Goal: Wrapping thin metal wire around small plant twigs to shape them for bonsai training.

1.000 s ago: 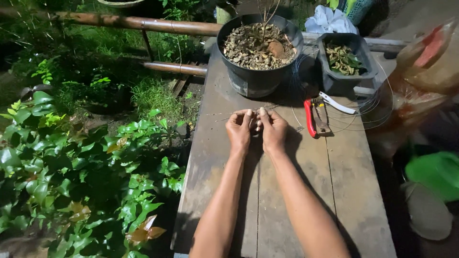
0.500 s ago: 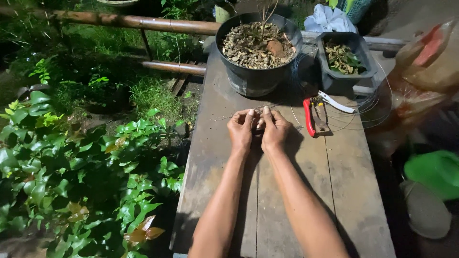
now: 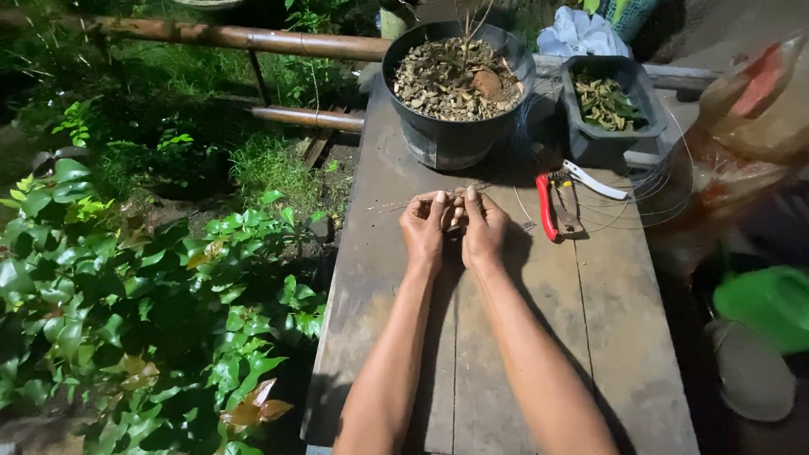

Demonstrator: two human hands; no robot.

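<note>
My left hand [image 3: 424,227] and my right hand [image 3: 483,229] are pressed together over the wooden table [image 3: 506,354], fingers closed on a small brownish object [image 3: 455,212] between them. A thin wire [image 3: 396,205] sticks out to the left from my left hand's fingertips. What exactly the small object is stays hidden by my fingers. Just beyond my hands stands a round black pot [image 3: 455,88] filled with stones and bark. Red-handled pruning shears [image 3: 560,198] lie on the table to the right of my right hand.
A rectangular black planter [image 3: 608,105] with leaves sits at the back right, loops of thin wire [image 3: 666,190] beside it. A white bag [image 3: 581,34] lies behind. Green leafy plants [image 3: 143,312] fill the left. A green container [image 3: 767,303] sits at right below the table.
My hands have stayed at the same spot on the table, with only small finger movement around the object they hold. The pots and shears have not moved.
</note>
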